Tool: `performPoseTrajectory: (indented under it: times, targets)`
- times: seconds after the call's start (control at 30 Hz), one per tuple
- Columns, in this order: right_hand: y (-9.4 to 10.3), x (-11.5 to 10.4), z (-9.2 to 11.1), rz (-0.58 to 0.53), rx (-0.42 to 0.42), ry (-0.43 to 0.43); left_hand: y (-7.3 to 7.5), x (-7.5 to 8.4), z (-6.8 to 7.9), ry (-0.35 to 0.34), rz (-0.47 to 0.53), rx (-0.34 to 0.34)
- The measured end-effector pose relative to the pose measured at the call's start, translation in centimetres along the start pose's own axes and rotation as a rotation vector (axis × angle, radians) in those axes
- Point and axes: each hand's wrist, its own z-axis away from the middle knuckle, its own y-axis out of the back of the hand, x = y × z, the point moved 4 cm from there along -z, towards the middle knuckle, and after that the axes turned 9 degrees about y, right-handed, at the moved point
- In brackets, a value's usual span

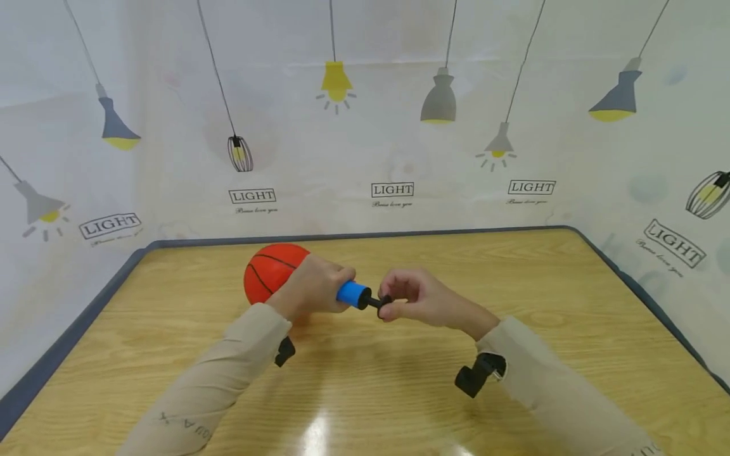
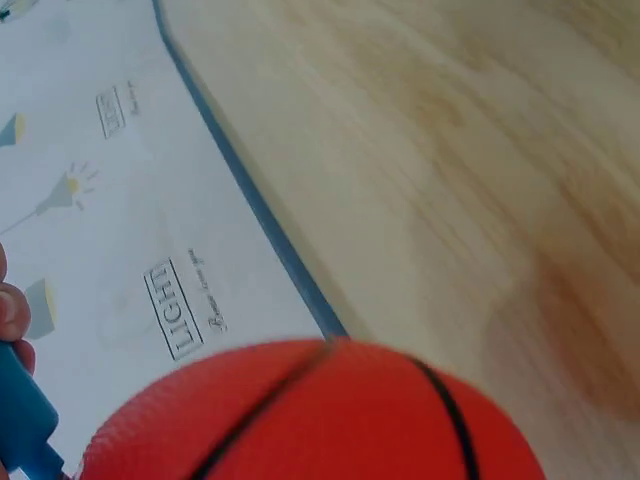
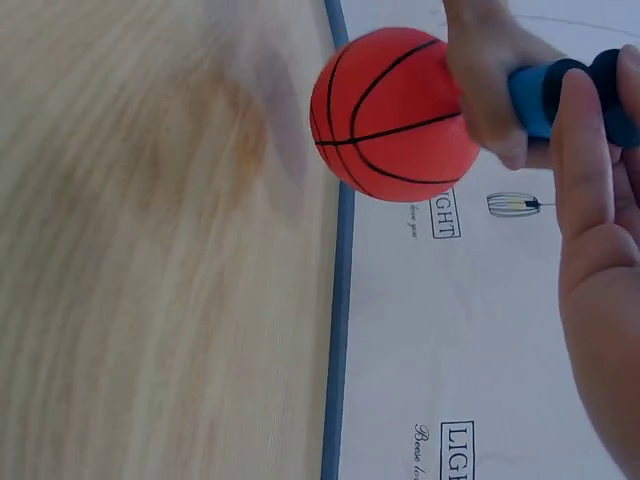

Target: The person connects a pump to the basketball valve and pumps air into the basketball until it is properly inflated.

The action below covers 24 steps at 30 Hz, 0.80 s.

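Note:
My left hand (image 1: 316,284) grips the blue barrel of a small hand pump (image 1: 351,294). The pump's black rod sticks out to the right, and my right hand (image 1: 431,300) pinches the black handle (image 1: 383,306) at its end between thumb and fingers. Beyond the left hand is a red basketball (image 1: 269,271) with black lines, partly covered by that hand. The left wrist view has the narrow end of the blue pump (image 2: 24,408) right at the side of the ball (image 2: 340,425). Seen from the right wrist, the ball (image 3: 395,118) is held up off the table.
A wood-grain table (image 1: 393,392) lies under both hands, with a dark blue edging (image 1: 365,237) along its back and sides. White sheeting (image 1: 353,145) printed with lamps surrounds it. Black wrist mounts (image 1: 479,375) hang below the sleeves.

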Motion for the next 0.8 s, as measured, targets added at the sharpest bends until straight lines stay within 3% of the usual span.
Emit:
performPoseTrajectory:
  times: [0.1, 0.27, 0.43, 0.6, 0.7, 0.8]
  targets:
    - [0.4, -1.7, 2.3, -0.053, -0.007, -0.026, 0.1, 0.2, -0.5, -0.017, 0.002, -0.026]
    - [1.4, -3.9, 5.3, -0.120, -0.057, 0.027, 0.4, 0.2, -1.1, -0.005, -0.026, -0.032]
    - [1.4, -1.8, 3.5, -0.066, -0.006, -0.021, 0.2, 0.9, -1.3, -0.026, -0.018, -0.032]
    - [0.8, -0.1, 1.1, -0.052, 0.039, -0.041, 0.1, 1.3, -1.3, -0.011, -0.002, 0.022]
    - [0.7, -0.4, 1.6, -0.037, 0.054, -0.072, -0.1, 1.5, -1.2, -0.037, 0.011, 0.021]
    - [0.9, -1.8, 3.5, -0.055, 0.037, -0.089, -0.2, 1.4, -1.2, -0.046, 0.029, 0.009]
